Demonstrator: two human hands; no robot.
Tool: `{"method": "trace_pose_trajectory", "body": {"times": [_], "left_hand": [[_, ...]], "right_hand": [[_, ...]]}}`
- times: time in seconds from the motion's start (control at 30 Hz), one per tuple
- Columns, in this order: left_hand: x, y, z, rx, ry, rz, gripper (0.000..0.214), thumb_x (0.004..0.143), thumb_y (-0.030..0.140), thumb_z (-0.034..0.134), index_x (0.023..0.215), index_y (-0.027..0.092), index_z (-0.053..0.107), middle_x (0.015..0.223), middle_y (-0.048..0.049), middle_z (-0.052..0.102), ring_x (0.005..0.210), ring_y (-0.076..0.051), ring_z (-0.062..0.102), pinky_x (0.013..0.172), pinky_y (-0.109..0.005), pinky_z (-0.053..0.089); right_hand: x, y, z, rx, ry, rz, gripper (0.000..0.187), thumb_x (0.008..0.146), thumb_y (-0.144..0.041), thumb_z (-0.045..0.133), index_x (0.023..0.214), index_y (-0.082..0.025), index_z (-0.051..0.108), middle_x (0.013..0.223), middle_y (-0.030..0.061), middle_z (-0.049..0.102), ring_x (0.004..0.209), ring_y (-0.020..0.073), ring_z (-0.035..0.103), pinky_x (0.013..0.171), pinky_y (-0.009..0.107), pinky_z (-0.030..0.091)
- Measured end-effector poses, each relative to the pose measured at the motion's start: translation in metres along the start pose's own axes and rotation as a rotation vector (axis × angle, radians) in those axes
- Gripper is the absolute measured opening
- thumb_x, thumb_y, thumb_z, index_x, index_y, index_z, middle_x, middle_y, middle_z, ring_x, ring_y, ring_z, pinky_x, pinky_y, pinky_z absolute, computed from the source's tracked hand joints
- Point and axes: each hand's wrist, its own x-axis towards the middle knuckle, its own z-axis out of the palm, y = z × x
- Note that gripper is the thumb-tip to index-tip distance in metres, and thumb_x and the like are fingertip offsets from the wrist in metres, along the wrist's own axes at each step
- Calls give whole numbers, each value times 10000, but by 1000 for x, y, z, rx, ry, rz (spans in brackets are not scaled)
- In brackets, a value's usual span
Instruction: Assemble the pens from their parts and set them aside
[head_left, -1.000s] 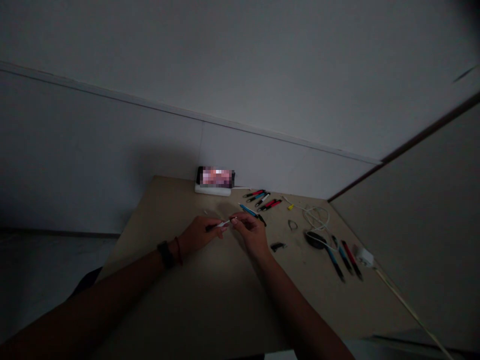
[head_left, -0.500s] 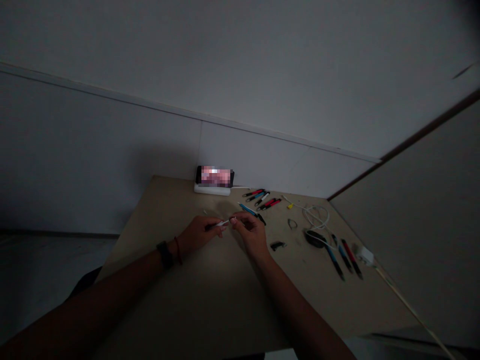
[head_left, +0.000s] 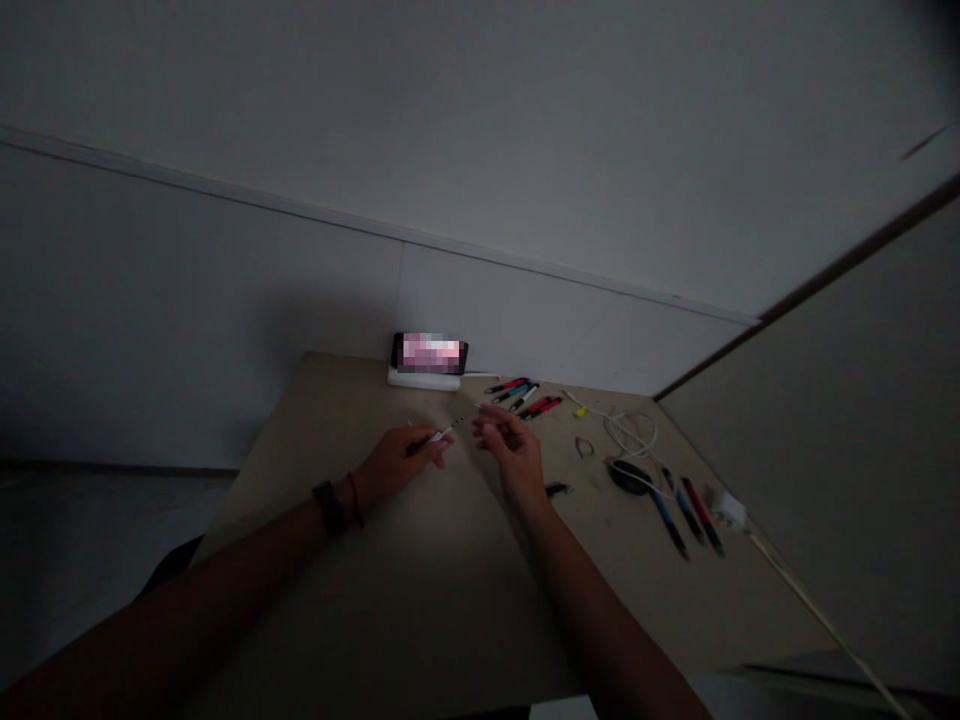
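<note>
My left hand [head_left: 405, 452] is closed around a slim white pen piece [head_left: 442, 434], which looks like part of a taken-apart pen. Its thin dark tip points up and right toward the other hand. My right hand [head_left: 514, 455] hovers just right of that tip, fingers bent and apart, with nothing visible in them. Under it, a blue pen seen before is now mostly hidden. A small black clip-like piece [head_left: 557, 489] lies beside my right wrist, partly covered.
A phone [head_left: 429, 354] leans on a white block [head_left: 424, 381] by the wall. Several pens [head_left: 525, 395] lie behind my right hand. Further right are a coiled white cable [head_left: 634, 435], a black oval object [head_left: 628, 477], more pens [head_left: 686, 512] and a white plug [head_left: 729, 509].
My right hand has come off the pen piece and shifted slightly right, its fingers parting. The thin tip is now exposed. My left hand stays nearly in place.
</note>
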Motion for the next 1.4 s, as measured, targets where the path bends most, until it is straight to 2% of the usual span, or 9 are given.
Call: {"method": "trace_pose_trajectory", "body": {"times": [0.13,0.23,0.33,0.47,0.57,0.73,0.9,1.17,1.4], "left_hand": [[2,-2,0,-123,83,-12,393,966,482,495,967,140,691,749,-31,672,570,-112,511,566,-234,427],[4,-5,0,-180,118,-12,406,968,499,489,996,136,669,745,-35,667,563,-110,502,551,-231,423],[4,-7,0,-206,118,-17,406,968,503,492,998,134,660,748,-37,667,567,-110,506,547,-232,421],[4,-6,0,-218,112,-20,419,972,505,486,1002,128,667,746,-38,672,563,-109,505,550,-236,424],[4,-5,0,-214,109,-20,416,975,498,485,1003,126,667,747,-39,673,563,-108,502,550,-234,422],[5,-8,1,-210,109,-24,424,969,512,488,1008,127,663,745,-42,672,561,-110,505,541,-232,423],[5,-10,1,-228,108,-18,448,970,531,476,1011,125,660,744,-48,679,549,-109,501,536,-237,422],[4,-12,2,-256,114,-29,461,968,549,477,1028,128,656,752,-50,683,557,-111,499,545,-243,417],[5,-10,1,-268,101,-56,464,973,552,456,1016,130,643,741,-48,681,551,-116,504,545,-249,413]], "right_hand": [[19,4,-25,0,269,27,451,785,-583,687,972,-173,680,877,67,705,759,176,644,612,270,507],[28,11,-37,-64,346,53,453,771,-584,680,944,-166,672,855,60,690,744,179,621,605,268,478],[30,20,-38,-253,297,17,414,768,-532,682,946,-159,701,870,71,695,751,199,611,670,318,485],[25,33,-34,-577,143,-142,276,799,-430,659,899,-187,742,916,84,685,805,224,601,793,378,489],[23,38,-37,-744,96,-214,247,822,-362,632,942,-185,754,957,107,666,877,252,599,855,402,486],[27,30,-48,-987,146,-113,311,874,-255,548,1092,-129,730,1074,160,653,992,281,597,948,408,453],[33,16,-62,-1127,170,19,350,922,-160,423,1094,-123,725,1115,170,666,1058,269,607,951,351,433],[33,18,-69,-1252,16,190,275,952,-293,524,1095,-159,717,1072,134,693,951,232,662,816,299,450],[33,19,-65,-1259,-27,161,243,919,-260,583,1101,-158,707,1065,135,704,975,236,669,804,288,451]]}}
